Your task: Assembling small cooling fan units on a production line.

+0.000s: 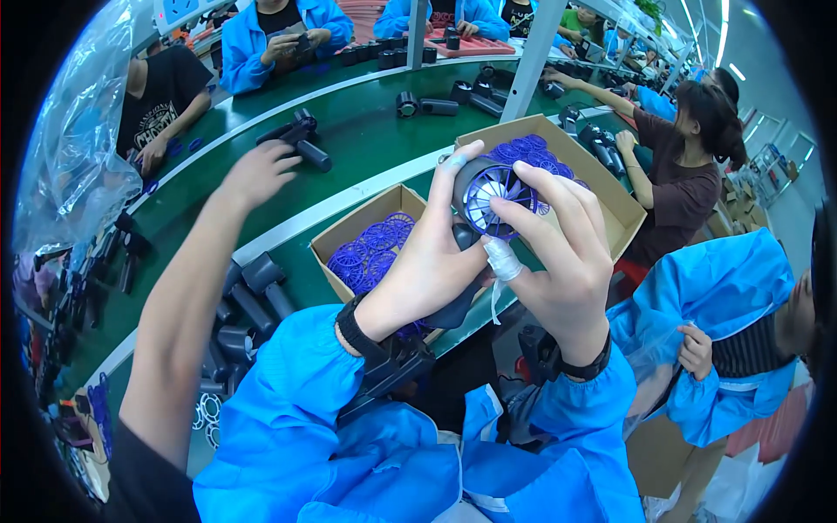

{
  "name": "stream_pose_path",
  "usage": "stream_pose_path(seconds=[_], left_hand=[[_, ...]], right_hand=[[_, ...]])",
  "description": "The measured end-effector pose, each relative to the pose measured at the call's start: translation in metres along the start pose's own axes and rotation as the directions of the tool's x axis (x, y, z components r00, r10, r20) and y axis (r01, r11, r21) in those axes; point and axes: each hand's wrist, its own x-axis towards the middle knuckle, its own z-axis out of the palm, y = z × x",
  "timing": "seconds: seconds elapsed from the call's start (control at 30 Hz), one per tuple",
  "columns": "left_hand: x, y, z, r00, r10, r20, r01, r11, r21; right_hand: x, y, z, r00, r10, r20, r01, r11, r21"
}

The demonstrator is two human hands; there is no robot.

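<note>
My left hand (423, 257) is wrapped round a dark grey hair dryer body (468, 187), its round end turned up toward me. A purple spoked ring grille (490, 199) sits at that end, with pale fan blades visible behind it. The fingers of my right hand (562, 240) are bent over the grille and grip its edge, and one fingertip touches its middle. White tape is wrapped round my right thumb. Below my left hand the dryer's handle (455, 309) shows in part.
Cardboard boxes of purple grilles (370, 253) stand beneath and beyond my hands. A co-worker's bare arm (192, 288) reaches from the left toward dark dryers (305, 144) on the green conveyor (366, 131). More dryer bodies (261, 288) lie left. A metal post (534, 61) rises ahead; people sit around.
</note>
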Motion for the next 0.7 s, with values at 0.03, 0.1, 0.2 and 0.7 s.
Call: stream_pose_path(seconds=[0.03, 0.1, 0.2, 0.7], left_hand=[[0.000, 0.002, 0.000, 1.000, -0.008, 0.008, 0.008, 1.000, 0.016], [-0.001, 0.004, 0.001, 0.999, -0.025, 0.025, 0.024, 0.999, 0.047], [-0.001, 0.004, 0.002, 0.998, -0.053, 0.021, 0.054, 0.998, -0.024], [0.004, 0.003, 0.001, 1.000, 0.019, 0.025, -0.017, 0.997, -0.073]], right_hand=[[0.000, 0.000, 0.000, 1.000, 0.000, -0.001, 0.000, 1.000, 0.000], [0.000, 0.002, -0.001, 1.000, -0.008, -0.002, 0.008, 1.000, 0.019], [0.001, 0.002, -0.002, 1.000, -0.014, 0.006, 0.014, 1.000, 0.017], [0.003, 0.037, 0.019, 0.969, -0.233, -0.087, 0.234, 0.972, 0.001]])
